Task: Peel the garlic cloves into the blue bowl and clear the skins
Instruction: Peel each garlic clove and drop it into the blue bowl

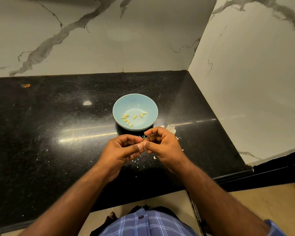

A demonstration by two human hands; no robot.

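From the head view, several peeled cloves (131, 119) are seen in the blue bowl (150, 106). Another clove (142, 147) is pinched between left hand (122, 150) and right hand (162, 143); skins (171, 128) are left uncleared on the counter (58, 116).

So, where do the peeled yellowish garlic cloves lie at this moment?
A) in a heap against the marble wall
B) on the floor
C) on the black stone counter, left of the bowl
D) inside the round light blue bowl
D: the peeled yellowish garlic cloves lie scattered on the bottom of the round light blue bowl, which stands on the black stone counter beyond both hands.
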